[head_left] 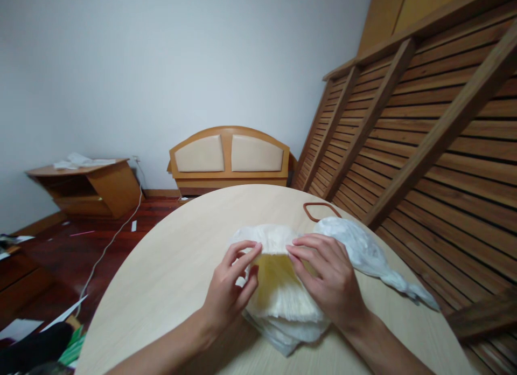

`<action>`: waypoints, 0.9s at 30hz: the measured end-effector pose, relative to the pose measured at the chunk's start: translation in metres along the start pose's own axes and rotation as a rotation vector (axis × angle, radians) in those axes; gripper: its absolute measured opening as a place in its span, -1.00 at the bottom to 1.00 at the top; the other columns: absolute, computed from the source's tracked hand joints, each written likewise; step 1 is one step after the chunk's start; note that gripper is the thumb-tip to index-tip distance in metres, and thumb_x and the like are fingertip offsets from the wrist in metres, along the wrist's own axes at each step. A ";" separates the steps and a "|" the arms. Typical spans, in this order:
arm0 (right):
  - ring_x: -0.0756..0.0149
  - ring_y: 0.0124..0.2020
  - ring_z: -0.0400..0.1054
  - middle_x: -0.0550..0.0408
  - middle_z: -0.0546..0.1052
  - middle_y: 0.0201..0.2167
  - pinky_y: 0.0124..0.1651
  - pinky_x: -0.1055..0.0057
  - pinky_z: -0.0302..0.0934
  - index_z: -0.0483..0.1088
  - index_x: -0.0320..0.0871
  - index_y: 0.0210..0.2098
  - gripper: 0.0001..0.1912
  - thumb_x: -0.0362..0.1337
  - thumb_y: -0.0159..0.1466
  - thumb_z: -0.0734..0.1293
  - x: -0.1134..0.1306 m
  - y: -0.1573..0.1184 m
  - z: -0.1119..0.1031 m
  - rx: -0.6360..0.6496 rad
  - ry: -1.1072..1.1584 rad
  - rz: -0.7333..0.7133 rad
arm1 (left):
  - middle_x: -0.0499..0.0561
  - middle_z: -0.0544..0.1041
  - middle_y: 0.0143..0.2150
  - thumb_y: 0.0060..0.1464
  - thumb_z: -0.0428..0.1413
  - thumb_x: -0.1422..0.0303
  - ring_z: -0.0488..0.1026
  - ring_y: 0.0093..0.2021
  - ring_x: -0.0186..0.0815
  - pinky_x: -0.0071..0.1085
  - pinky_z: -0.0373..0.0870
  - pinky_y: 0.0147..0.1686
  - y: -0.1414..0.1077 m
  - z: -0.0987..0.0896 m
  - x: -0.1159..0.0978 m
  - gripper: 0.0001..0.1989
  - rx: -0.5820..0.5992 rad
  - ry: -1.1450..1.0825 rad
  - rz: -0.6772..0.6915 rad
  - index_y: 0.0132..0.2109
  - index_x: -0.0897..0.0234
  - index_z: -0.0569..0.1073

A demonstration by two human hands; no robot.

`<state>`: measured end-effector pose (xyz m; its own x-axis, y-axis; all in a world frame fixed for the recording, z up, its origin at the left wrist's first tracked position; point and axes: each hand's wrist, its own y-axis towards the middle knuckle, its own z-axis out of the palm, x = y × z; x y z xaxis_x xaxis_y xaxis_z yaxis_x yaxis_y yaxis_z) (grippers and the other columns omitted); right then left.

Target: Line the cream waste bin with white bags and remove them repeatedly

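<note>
A thin, crinkled white plastic bag (291,305) lies bunched on the table in front of me, and yellow shows through its middle. What makes the yellow, a lining or something inside, I cannot tell. At the left end of the bag's gathered upper edge, my left hand (232,283) holds it with bent fingertips. My right hand (327,272) pinches the same edge a short way to the right, its wrist beside the bag. Between the two hands the edge runs nearly straight. Loose white folds spread beyond my fingers and underneath.
The round pale wooden table (181,245) carries a knotted white plastic bag (355,245) and a brown rounded frame-like loop (321,204) at the right. Slatted wooden panels (436,127) lean close by that side. A white cable (109,245) crosses the floor at left.
</note>
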<state>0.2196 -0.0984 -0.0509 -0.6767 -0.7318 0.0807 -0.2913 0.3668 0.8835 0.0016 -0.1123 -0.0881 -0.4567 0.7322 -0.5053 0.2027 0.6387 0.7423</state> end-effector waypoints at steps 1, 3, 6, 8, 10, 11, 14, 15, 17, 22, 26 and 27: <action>0.17 -0.11 0.45 0.06 0.61 -0.21 -0.04 0.18 0.25 0.52 -0.07 -0.14 -0.83 -0.42 0.33 0.35 0.001 0.000 0.000 0.006 0.003 -0.009 | 0.11 0.41 0.09 0.24 0.00 0.58 0.51 -0.12 -0.33 -0.59 0.57 -0.44 0.000 0.000 0.000 -0.47 0.005 0.000 0.006 0.27 0.00 0.34; 0.17 -0.10 0.44 0.05 0.61 -0.20 -0.04 0.17 0.26 0.54 -0.06 -0.11 -0.80 -0.42 0.33 0.35 0.002 0.001 0.000 0.016 0.003 -0.015 | 0.11 0.41 0.08 0.25 0.00 0.58 0.51 -0.12 -0.33 -0.61 0.55 -0.46 0.000 0.001 -0.001 -0.47 0.012 -0.003 0.002 0.27 0.00 0.34; 0.16 -0.09 0.43 0.04 0.60 -0.19 -0.04 0.16 0.27 0.54 -0.05 -0.06 -0.75 -0.43 0.33 0.35 0.001 0.001 0.000 0.024 0.004 -0.014 | 0.11 0.41 0.08 0.26 0.00 0.57 0.51 -0.12 -0.34 -0.64 0.53 -0.50 0.000 0.000 -0.002 -0.49 0.009 -0.013 -0.022 0.26 0.01 0.34; 0.16 -0.09 0.43 0.03 0.58 -0.19 -0.04 0.16 0.28 0.53 -0.06 -0.01 -0.69 -0.46 0.32 0.33 -0.001 0.000 0.000 0.036 0.016 -0.021 | 0.11 0.42 0.08 0.26 0.00 0.55 0.52 -0.13 -0.34 -0.64 0.53 -0.49 0.000 -0.001 -0.003 -0.51 0.004 -0.013 -0.035 0.25 0.03 0.35; 0.16 -0.09 0.43 0.03 0.58 -0.20 -0.04 0.15 0.30 0.50 -0.08 0.04 -0.64 -0.49 0.31 0.31 -0.003 -0.002 -0.001 0.050 0.023 -0.023 | 0.11 0.43 0.07 0.26 0.01 0.54 0.53 -0.10 -0.33 -0.62 0.55 -0.45 0.002 -0.002 -0.005 -0.54 -0.005 -0.017 -0.045 0.24 0.07 0.37; 0.16 -0.10 0.43 0.04 0.58 -0.21 -0.04 0.15 0.30 0.50 -0.08 0.06 -0.63 -0.49 0.32 0.30 -0.004 -0.002 -0.002 0.056 0.023 -0.016 | 0.11 0.45 0.07 0.26 0.02 0.53 0.53 -0.09 -0.33 -0.61 0.56 -0.44 0.004 -0.002 -0.006 -0.55 -0.013 -0.025 -0.053 0.23 0.09 0.39; 0.17 -0.14 0.47 0.05 0.62 -0.20 -0.05 0.16 0.34 0.49 -0.08 0.05 -0.67 -0.45 0.34 0.29 -0.006 0.003 -0.006 0.070 0.047 0.053 | 0.11 0.50 0.06 0.25 0.06 0.48 0.53 -0.15 -0.34 -0.59 0.56 -0.44 0.013 -0.005 -0.011 -0.60 -0.045 -0.088 -0.126 0.19 0.13 0.41; 0.18 -0.14 0.49 0.05 0.63 -0.19 -0.06 0.17 0.35 0.49 -0.08 0.03 -0.69 -0.43 0.35 0.29 -0.006 0.008 -0.007 0.078 0.068 0.093 | 0.12 0.52 0.05 0.24 0.08 0.44 0.53 -0.18 -0.35 -0.58 0.55 -0.46 0.018 -0.006 -0.012 -0.61 -0.052 -0.114 -0.176 0.19 0.15 0.41; 0.18 -0.15 0.53 0.05 0.65 -0.18 -0.07 0.20 0.39 0.52 -0.09 -0.04 -0.75 -0.40 0.34 0.31 -0.009 0.021 -0.010 0.109 0.118 0.190 | 0.14 0.55 0.02 0.22 0.11 0.36 0.52 -0.24 -0.35 -0.56 0.52 -0.50 0.029 -0.009 -0.015 -0.60 -0.057 -0.158 -0.294 0.20 0.21 0.40; 0.16 -0.16 0.58 0.08 0.69 -0.21 -0.06 0.23 0.42 0.60 -0.07 -0.17 -0.80 -0.39 0.29 0.34 -0.025 0.061 -0.012 0.316 0.221 0.366 | 0.23 0.57 0.02 0.13 0.19 0.25 0.54 -0.23 -0.27 -0.44 0.53 -0.41 0.060 -0.017 -0.014 -0.57 -0.046 -0.211 -0.472 0.10 0.36 0.45; 0.13 -0.17 0.59 0.05 0.69 -0.22 -0.07 0.27 0.41 0.64 -0.07 -0.21 -0.81 -0.35 0.26 0.37 -0.040 0.080 -0.009 0.408 0.239 0.444 | 0.22 0.59 0.01 0.08 0.23 0.26 0.56 -0.20 -0.23 -0.30 0.54 -0.21 0.078 -0.019 -0.009 -0.64 0.029 -0.280 -0.562 -0.02 0.37 0.52; 0.13 -0.16 0.58 0.05 0.69 -0.22 -0.07 0.29 0.40 0.64 -0.07 -0.21 -0.81 -0.34 0.25 0.38 -0.043 0.083 -0.008 0.434 0.244 0.463 | 0.21 0.59 0.03 0.06 0.24 0.27 0.56 -0.20 -0.22 -0.30 0.54 -0.21 0.082 -0.018 -0.008 -0.64 0.039 -0.291 -0.587 -0.02 0.36 0.53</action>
<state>0.2294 -0.0411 0.0224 -0.6397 -0.5340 0.5529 -0.2878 0.8334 0.4719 0.0060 -0.0700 -0.0157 -0.2488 0.2903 -0.9240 0.0255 0.9557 0.2933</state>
